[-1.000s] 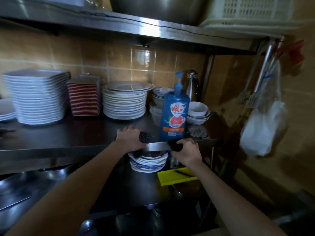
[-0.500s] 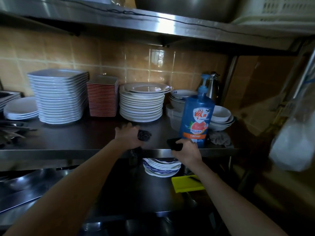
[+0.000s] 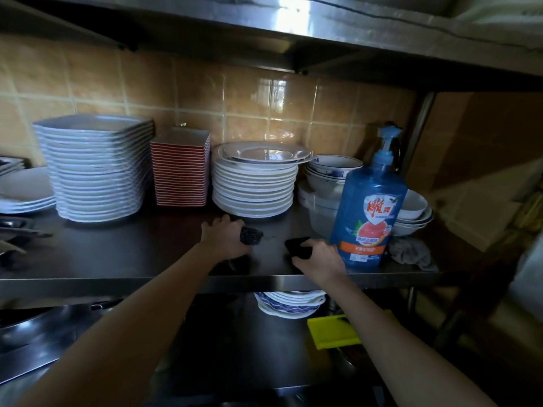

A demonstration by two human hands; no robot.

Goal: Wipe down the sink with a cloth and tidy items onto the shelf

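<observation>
On the steel shelf (image 3: 117,259), bare room lies between the front edge and the stacks of plates (image 3: 254,183) at the back. Near that edge the left hand (image 3: 223,239) grips a dark scrubber (image 3: 251,235). The right hand (image 3: 320,259) grips a dark cloth (image 3: 298,246), just beside the blue soap bottle (image 3: 368,212).
</observation>
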